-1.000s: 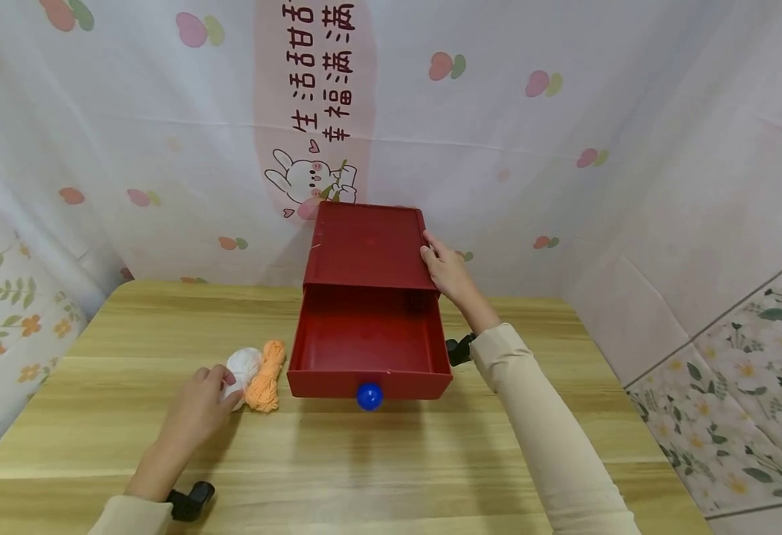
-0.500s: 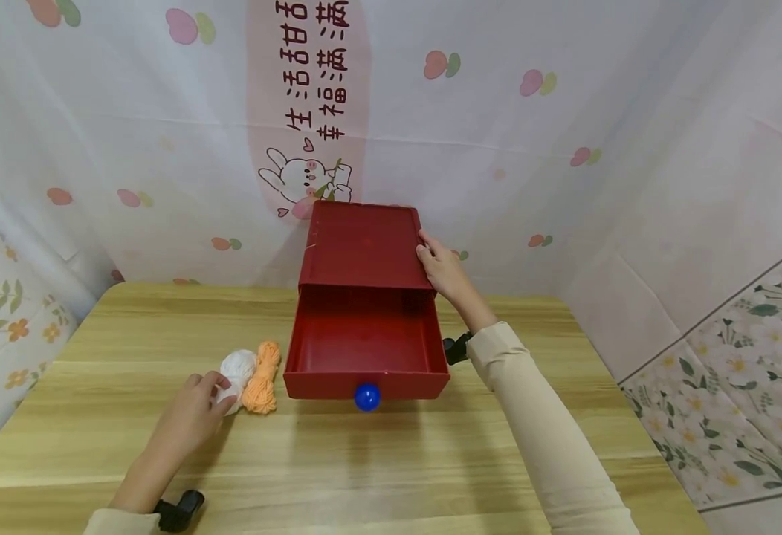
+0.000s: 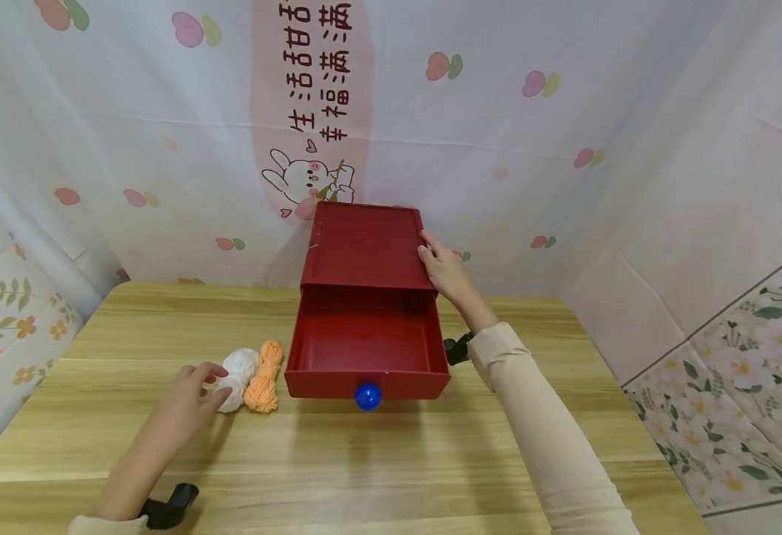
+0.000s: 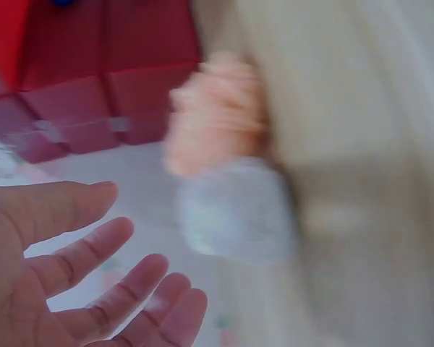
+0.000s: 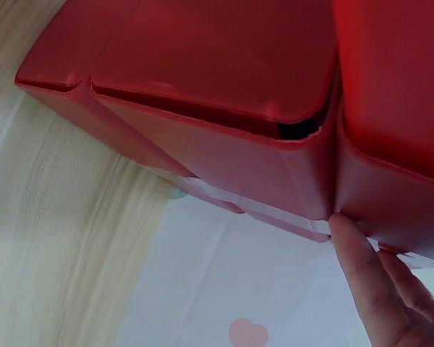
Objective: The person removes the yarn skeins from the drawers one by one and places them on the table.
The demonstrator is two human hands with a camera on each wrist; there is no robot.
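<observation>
A white ball of yarn [image 3: 238, 362] lies on the table, touching an orange skein of yarn [image 3: 265, 377] on its right. My left hand [image 3: 180, 405] is just left of the white yarn; the left wrist view shows its fingers [image 4: 134, 289] spread, with a gap to the yarn and nothing in them. A red drawer box [image 3: 367, 245] stands at the back with its drawer [image 3: 369, 385] pulled out and bare inside, a blue round knob [image 3: 367, 397] on its front. My right hand [image 3: 447, 275] rests against the box's right side, fingers fairly straight.
The wooden table [image 3: 357, 468] reaches from the front to a patterned cloth backdrop [image 3: 498, 148]. More patterned cloth hangs at both sides. Black wrist devices sit at the left wrist [image 3: 172, 507] and the right wrist [image 3: 458, 349].
My left hand has let go of the white yarn and drawn back left, its fingers now apart from it. The right hand, box and drawer stay as they were.
</observation>
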